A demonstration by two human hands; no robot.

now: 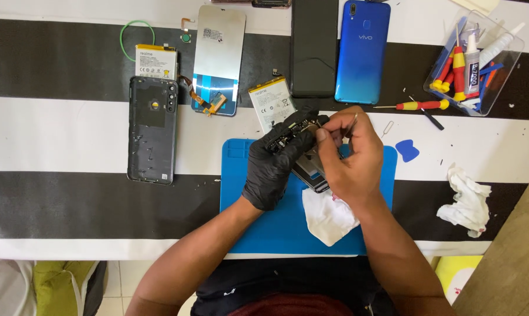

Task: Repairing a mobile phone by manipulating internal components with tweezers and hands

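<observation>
An opened dark phone body [309,159] was gripped above the blue rectangular work mat [247,193] by the black-gloved left hand [274,164]. Thin metal tweezers [352,124] were pinched in the bare right hand [346,158] at its upper end. Its disassembly was judged well advanced: a white flat battery [271,102] and a glossy blue back cover [363,51] lay removed, well apart from it.

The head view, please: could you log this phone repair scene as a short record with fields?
surface: striped black-and-white table with a blue work mat
left hand: black glove, gripping an opened phone over the mat
right hand: bare, pinching a thin metal tool at the phone's upper end
under the hands: white cloth
left of the mat: dark back cover, two batteries, display panel
above: blue phone
right: clear tool tray, red-and-yellow screwdriver, crumpled tissue
</observation>
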